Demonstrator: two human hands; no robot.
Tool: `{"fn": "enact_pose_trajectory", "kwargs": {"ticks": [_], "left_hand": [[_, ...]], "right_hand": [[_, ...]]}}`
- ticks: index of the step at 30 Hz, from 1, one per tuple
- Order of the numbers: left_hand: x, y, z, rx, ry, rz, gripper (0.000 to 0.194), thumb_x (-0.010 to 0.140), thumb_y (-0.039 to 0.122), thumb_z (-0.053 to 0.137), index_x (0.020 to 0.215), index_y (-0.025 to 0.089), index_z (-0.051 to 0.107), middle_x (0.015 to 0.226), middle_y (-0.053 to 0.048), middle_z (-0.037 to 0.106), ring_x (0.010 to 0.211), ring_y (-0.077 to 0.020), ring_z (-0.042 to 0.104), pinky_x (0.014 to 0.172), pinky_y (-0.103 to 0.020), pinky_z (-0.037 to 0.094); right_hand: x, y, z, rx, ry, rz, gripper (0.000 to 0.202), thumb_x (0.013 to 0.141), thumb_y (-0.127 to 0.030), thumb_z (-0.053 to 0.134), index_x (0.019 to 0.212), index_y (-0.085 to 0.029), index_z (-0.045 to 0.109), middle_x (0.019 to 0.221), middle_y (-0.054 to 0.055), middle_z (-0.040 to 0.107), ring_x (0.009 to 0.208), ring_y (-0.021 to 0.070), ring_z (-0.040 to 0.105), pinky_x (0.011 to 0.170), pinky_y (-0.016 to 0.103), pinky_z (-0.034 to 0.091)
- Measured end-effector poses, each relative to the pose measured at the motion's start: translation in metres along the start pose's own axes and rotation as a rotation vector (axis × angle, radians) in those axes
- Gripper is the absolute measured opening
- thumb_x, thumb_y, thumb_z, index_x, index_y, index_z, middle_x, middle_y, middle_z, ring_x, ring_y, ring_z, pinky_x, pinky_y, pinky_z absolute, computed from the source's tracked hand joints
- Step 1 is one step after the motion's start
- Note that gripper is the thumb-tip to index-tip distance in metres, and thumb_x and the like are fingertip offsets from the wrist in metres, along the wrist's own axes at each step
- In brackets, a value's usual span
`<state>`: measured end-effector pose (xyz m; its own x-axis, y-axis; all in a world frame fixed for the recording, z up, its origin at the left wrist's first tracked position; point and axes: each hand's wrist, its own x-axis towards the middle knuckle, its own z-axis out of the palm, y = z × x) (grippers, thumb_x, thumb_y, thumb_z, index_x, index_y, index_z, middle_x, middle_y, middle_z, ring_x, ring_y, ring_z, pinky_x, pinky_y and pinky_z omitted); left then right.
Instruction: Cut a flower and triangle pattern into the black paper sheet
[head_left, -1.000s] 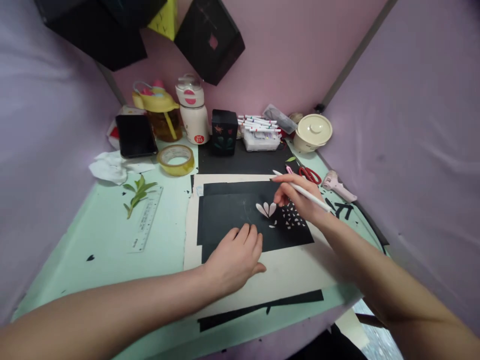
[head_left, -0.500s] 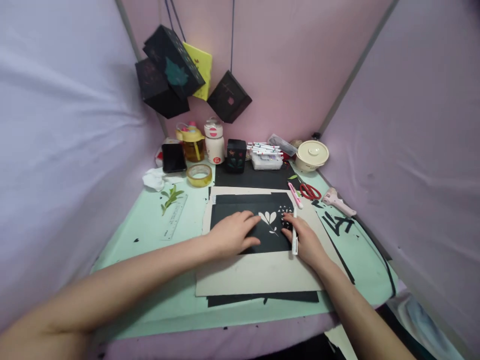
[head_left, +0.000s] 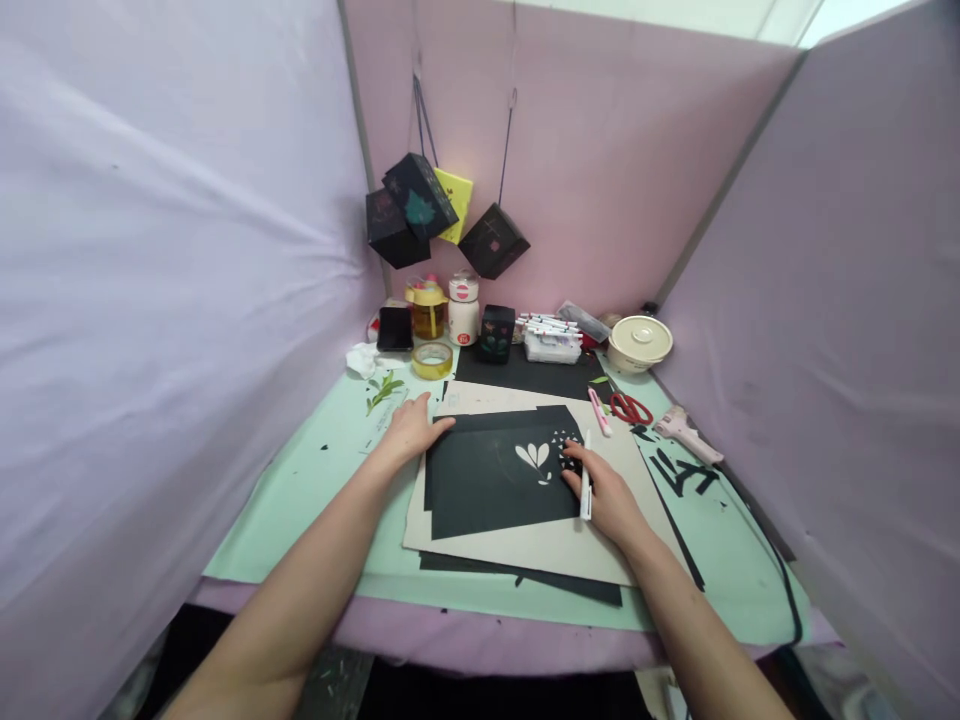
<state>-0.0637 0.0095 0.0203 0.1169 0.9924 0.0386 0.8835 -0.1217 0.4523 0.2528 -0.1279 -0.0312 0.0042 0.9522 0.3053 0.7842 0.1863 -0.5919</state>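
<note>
A sheet of black paper (head_left: pixel 480 470) lies on a pale board (head_left: pixel 517 545), with petal-shaped cut-outs (head_left: pixel 532 456) and a patch of small triangular ones through which a light surface shows. My left hand (head_left: pixel 409 430) is open at the sheet's left edge, thumb near its top corner. Its fingers reach over a clear ruler (head_left: pixel 382 420), which they partly cover; whether they touch it I cannot tell. In my right hand (head_left: pixel 604 490) a slim white pen (head_left: pixel 586 480) is tucked between the fingers, whose tips rest by the small cut-outs.
Right of the board lie a pink cutter (head_left: pixel 600 412), red scissors (head_left: pixel 631 408), a glue gun (head_left: pixel 688 436) and black paper strips (head_left: pixel 681 470). Behind stand a tape roll (head_left: pixel 433 361), a white bottle (head_left: pixel 463 318), a pen pile (head_left: pixel 551 328) and a lidded bowl (head_left: pixel 640 343). Boxes (head_left: pixel 420 205) hang above.
My left hand has moved from the middle of the black paper leftward to the ruler. The black paper sits slightly turned. My right hand stays by the small cut-outs with the pen. The view has shifted.
</note>
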Motion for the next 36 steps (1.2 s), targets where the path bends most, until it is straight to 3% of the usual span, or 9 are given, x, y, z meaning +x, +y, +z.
{"fn": "enact_pose_trajectory", "kwargs": {"ticks": [6, 12, 19, 27, 32, 36], "left_hand": [[-0.005, -0.009, -0.003, -0.159, -0.088, -0.035, 0.039, 0.096, 0.036, 0.061, 0.128, 0.016, 0.056, 0.128, -0.01, 0.059, 0.111, -0.024, 0.061, 0.094, -0.046, 0.054], [-0.01, -0.018, -0.018, -0.388, -0.192, -0.101, 0.036, 0.096, 0.035, 0.062, 0.126, 0.016, 0.057, 0.121, -0.009, 0.062, 0.102, -0.0213, 0.064, 0.087, -0.042, 0.057], [-0.018, -0.013, -0.03, -0.769, -0.328, -0.148, 0.035, 0.095, 0.03, 0.063, 0.126, 0.015, 0.056, 0.114, -0.007, 0.063, 0.093, -0.0179, 0.065, 0.079, -0.036, 0.058], [-0.018, -0.002, -0.024, -1.117, -0.465, -0.23, 0.034, 0.096, 0.034, 0.061, 0.125, 0.016, 0.057, 0.123, -0.009, 0.061, 0.103, -0.0211, 0.064, 0.086, -0.041, 0.057], [-0.021, 0.005, -0.014, -1.213, -0.593, -0.264, 0.032, 0.097, 0.036, 0.059, 0.123, 0.017, 0.059, 0.123, -0.01, 0.061, 0.103, -0.0206, 0.063, 0.088, -0.041, 0.056], [-0.024, 0.011, -0.002, -1.249, -0.609, -0.266, 0.034, 0.097, 0.036, 0.06, 0.123, 0.015, 0.059, 0.122, -0.01, 0.061, 0.103, -0.0208, 0.064, 0.087, -0.041, 0.057]], "right_hand": [[0.0, -0.005, 0.0, -0.041, -0.041, -0.035, 0.029, 0.093, -0.034, 0.053, 0.118, -0.023, 0.06, 0.141, 0.011, 0.059, 0.128, 0.0293, 0.057, 0.105, 0.048, 0.048], [0.001, -0.007, 0.002, -0.063, -0.03, -0.021, 0.028, 0.092, -0.033, 0.053, 0.117, -0.023, 0.061, 0.139, 0.012, 0.06, 0.127, 0.0308, 0.058, 0.104, 0.05, 0.048], [0.001, -0.005, 0.002, -0.071, -0.029, 0.003, 0.03, 0.092, -0.034, 0.054, 0.119, -0.025, 0.06, 0.139, 0.01, 0.06, 0.127, 0.0298, 0.058, 0.104, 0.048, 0.048], [0.001, -0.003, 0.003, -0.071, 0.015, 0.018, 0.032, 0.091, -0.035, 0.055, 0.122, -0.025, 0.06, 0.138, 0.01, 0.06, 0.126, 0.0293, 0.058, 0.104, 0.048, 0.048], [0.003, -0.002, 0.004, -0.062, 0.049, 0.036, 0.031, 0.09, -0.035, 0.056, 0.119, -0.024, 0.062, 0.137, 0.011, 0.061, 0.126, 0.0304, 0.058, 0.104, 0.049, 0.047], [0.003, -0.001, 0.005, -0.022, 0.076, 0.054, 0.03, 0.088, -0.036, 0.059, 0.116, -0.025, 0.063, 0.136, 0.01, 0.062, 0.124, 0.0299, 0.06, 0.104, 0.048, 0.047]]}}
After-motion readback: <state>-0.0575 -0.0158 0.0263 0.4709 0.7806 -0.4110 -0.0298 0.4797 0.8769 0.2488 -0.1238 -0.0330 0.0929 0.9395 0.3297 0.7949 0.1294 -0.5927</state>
